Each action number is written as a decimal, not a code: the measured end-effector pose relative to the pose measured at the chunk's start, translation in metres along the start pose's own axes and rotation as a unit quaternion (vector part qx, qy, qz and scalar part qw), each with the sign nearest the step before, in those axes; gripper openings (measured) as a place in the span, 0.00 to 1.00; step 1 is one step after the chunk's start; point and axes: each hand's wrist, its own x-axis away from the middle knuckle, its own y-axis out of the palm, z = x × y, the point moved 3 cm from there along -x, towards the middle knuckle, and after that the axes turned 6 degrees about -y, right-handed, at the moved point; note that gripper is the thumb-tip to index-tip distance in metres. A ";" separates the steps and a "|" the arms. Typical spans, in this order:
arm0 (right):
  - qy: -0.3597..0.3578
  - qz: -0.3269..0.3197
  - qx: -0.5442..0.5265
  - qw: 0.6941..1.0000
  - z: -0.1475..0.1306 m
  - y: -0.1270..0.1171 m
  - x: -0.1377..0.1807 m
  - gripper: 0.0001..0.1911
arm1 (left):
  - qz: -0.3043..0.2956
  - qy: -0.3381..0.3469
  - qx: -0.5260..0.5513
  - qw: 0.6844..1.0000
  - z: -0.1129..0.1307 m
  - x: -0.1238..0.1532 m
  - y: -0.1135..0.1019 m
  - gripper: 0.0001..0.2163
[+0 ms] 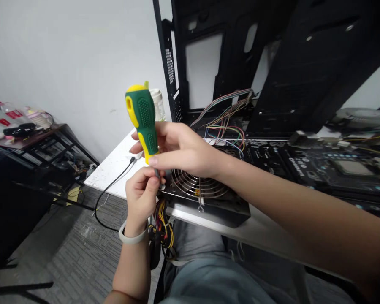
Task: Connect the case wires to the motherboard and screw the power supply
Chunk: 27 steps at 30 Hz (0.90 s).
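Note:
A screwdriver point(145, 114) with a green and yellow handle stands nearly upright, its tip pointing down. My right hand point(185, 150) grips the lower part of the handle between thumb and fingers. Below it, my left hand point(142, 194) is closed in a pinch around the metal shaft, close to the tip. Both hands are at the left corner of a black power supply point(209, 211), which lies with its round wire fan grille point(180, 185) facing up. The fingers partly hide the tip and whatever it touches.
The power supply lies on a white table point(110, 169). To its right is a black motherboard point(291, 164); behind rises a black computer case point(234, 50) with thin coloured wires point(231, 109). Bundled cables point(166, 228) hang off the front edge. A lidded cup point(157, 103) stands behind the screwdriver.

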 end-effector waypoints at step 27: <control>-0.019 -0.030 0.065 0.997 0.003 -0.001 -0.003 0.18 | -0.069 0.023 -0.044 0.996 0.016 -0.010 -0.010 0.11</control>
